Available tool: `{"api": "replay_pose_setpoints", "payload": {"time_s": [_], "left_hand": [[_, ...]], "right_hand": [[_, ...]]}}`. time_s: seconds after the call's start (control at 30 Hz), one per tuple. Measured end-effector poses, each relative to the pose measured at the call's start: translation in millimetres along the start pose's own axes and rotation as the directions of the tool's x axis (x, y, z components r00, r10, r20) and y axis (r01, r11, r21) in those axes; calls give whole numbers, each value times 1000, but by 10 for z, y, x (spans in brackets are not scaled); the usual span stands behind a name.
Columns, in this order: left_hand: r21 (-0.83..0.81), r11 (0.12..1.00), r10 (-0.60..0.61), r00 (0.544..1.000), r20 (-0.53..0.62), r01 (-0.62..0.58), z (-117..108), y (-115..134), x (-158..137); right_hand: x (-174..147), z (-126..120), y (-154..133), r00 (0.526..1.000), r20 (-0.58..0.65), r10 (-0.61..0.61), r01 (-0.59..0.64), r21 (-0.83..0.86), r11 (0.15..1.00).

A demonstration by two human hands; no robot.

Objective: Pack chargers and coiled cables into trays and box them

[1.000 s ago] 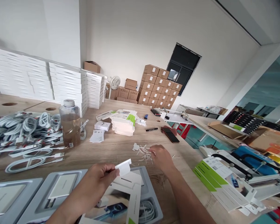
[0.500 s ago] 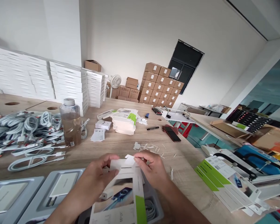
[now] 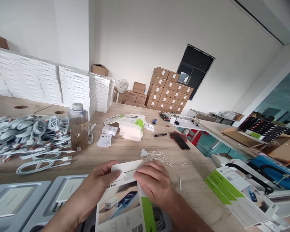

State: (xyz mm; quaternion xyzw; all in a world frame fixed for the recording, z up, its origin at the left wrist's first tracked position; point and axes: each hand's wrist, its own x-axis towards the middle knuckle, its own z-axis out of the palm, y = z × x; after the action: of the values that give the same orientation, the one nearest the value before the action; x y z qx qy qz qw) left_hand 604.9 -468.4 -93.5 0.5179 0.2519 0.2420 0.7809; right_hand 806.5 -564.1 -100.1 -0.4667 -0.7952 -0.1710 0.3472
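Observation:
A white and green printed carton (image 3: 119,206), showing a phone and a charger, is held between my hands at the bottom middle. My left hand (image 3: 101,180) grips its upper left edge, thumb on the front near the top flap. The fingers of my right hand (image 3: 154,182) are closed on the top flap's right side by the slotted hang tab (image 3: 125,167). Beneath the carton, a grey tray with a coiled cable (image 3: 157,217) is partly hidden. To the left lie grey trays (image 3: 40,193) holding white chargers (image 3: 11,203).
Piled white cables (image 3: 36,135) and a bottle (image 3: 78,129) stand at left. Stacked cartons (image 3: 131,130), a marker (image 3: 160,134), a phone (image 3: 180,141) and paper scraps (image 3: 154,156) lie ahead. Flat printed cartons (image 3: 232,193) are at right, beside a black-handled device (image 3: 248,177).
My right hand has moved from pinching a small raised flap to pressing over the carton's top right. The top flap now stands flatter and upright. The view has shifted slightly.

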Motion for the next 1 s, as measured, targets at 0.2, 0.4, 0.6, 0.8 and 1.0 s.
{"api": "replay_pose_setpoints", "payload": {"time_s": [0.2, 0.4, 0.6, 0.8, 1.0], "left_hand": [[170, 984, 55, 998, 6, -55, 66, 101, -38], [248, 965, 81, 996, 28, -85, 107, 138, -59], [375, 919, 134, 991, -8, -122, 100, 58, -45], [440, 880, 280, 945, -171, -181, 206, -11, -53], [552, 814, 285, 952, -109, -181, 123, -93, -12]], "right_hand": [[34, 8, -54, 1000, -23, 19, -20, -41, 999], [0, 99, -44, 985, -63, 161, -156, 74, 985], [-3, 33, 31, 807, 99, 582, -556, 460, 692], [-35, -22, 79, 661, 415, 625, -680, 684, 265], [-31, 9, 79, 651, 381, 656, -674, 688, 269]]}}
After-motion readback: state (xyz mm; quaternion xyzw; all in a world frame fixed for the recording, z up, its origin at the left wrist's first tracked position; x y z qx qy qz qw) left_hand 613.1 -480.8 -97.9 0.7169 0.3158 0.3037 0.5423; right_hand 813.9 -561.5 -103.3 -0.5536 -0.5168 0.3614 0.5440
